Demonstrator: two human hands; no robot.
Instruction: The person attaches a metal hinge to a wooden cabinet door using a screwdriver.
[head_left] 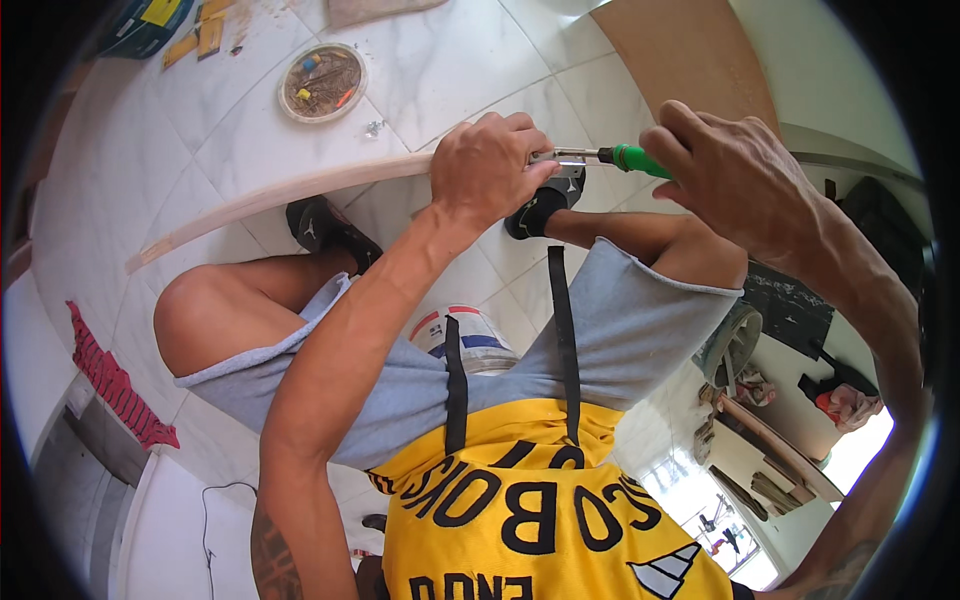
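My left hand (pixel 487 165) is closed over a long pale wooden strip (pixel 300 187), which reaches away to the left above the floor. A small metal piece (pixel 572 157) shows beside its fingertips; its kind is hard to make out. From the right, my right hand (pixel 735 170) grips the green handle of a screwdriver (pixel 635 160). The screwdriver's shaft points left, and its tip meets the metal by my left fingers. The exact contact is partly hidden by those fingers.
On the tiled floor (pixel 440 60) lies a round lid (pixel 322 83) holding small bits. Between my legs stands a white bucket (pixel 470 338). A brown board (pixel 690 60) is at the upper right, a red striped cloth (pixel 115 375) at the left. Yellow pieces (pixel 208 38) lie at the far left.
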